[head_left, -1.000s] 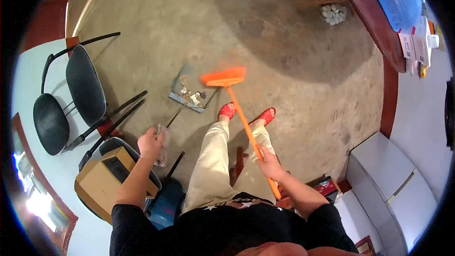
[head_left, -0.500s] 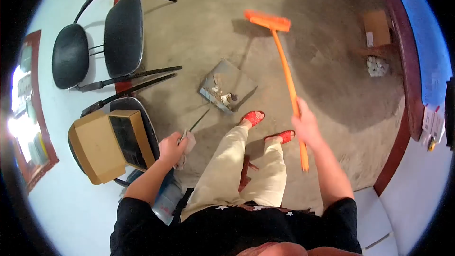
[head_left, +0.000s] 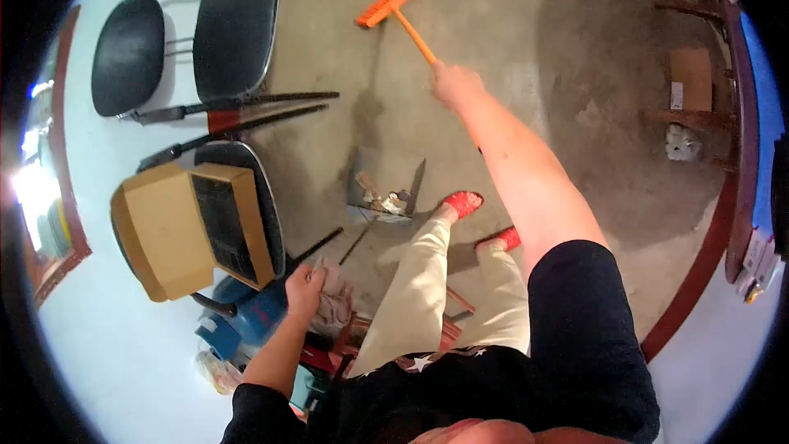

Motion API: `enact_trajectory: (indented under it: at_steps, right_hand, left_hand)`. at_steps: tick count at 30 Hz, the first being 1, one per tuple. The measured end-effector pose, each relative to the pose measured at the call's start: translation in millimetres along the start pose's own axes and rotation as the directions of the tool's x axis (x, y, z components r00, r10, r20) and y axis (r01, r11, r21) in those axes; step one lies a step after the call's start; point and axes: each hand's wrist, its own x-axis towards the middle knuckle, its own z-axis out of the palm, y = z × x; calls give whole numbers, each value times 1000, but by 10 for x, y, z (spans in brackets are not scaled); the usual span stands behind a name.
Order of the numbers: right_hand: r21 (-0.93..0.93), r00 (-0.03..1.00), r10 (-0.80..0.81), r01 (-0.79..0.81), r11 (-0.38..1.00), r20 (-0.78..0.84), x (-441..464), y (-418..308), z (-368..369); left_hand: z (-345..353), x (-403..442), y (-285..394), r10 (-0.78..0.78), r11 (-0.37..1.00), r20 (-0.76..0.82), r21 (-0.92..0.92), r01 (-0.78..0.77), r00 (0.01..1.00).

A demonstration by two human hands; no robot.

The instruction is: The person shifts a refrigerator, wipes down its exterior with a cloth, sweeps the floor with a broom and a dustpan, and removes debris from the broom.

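Note:
My right hand is closed around the orange handle of a broom. The broom's orange head is raised at the far side, tilted, and slightly blurred; whether it touches the floor I cannot tell. My left hand is closed on the end of the thin dark handle of a dustpan. Scraps and dirt lie in the dustpan, which rests on the floor in front of my feet. A pale crumpled cloth shows right beside my left hand; whether my fingers hold it too is unclear.
Black chairs line the left wall. One carries an opened cardboard box with a dark item inside. My red shoes stand near the dustpan. At right are a table with a blue top, a small carton and a greyish bundle.
My right arm has reached forward and left, and the broom head has swung leftward and farther away. My left hand still grips the dustpan handle, somewhat lower in view. The camera view has shifted.

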Motion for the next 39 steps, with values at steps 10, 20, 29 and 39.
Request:
enact_trajectory:
  at_steps: [10,20,29,39]
  right_hand:
    - [657,849,-90,-330,678,520,-3086,523,975]
    - [728,746,120,-665,164,655,-4510,711,71]
    - [881,767,531,-467,75,361,-5195,1462,319]
    - [769,551,693,-639,-8,465,-5777,2269,1035]
  left_hand:
    - [82,-11,-443,20,991,-44,130,-14,999]
    - [59,-67,-3,91,988,-28,130,-87,995]
    - [235,-250,1212,279,931,138,202,-303,950]
    - [1202,-47,1301,417,884,31,-248,-397,908]
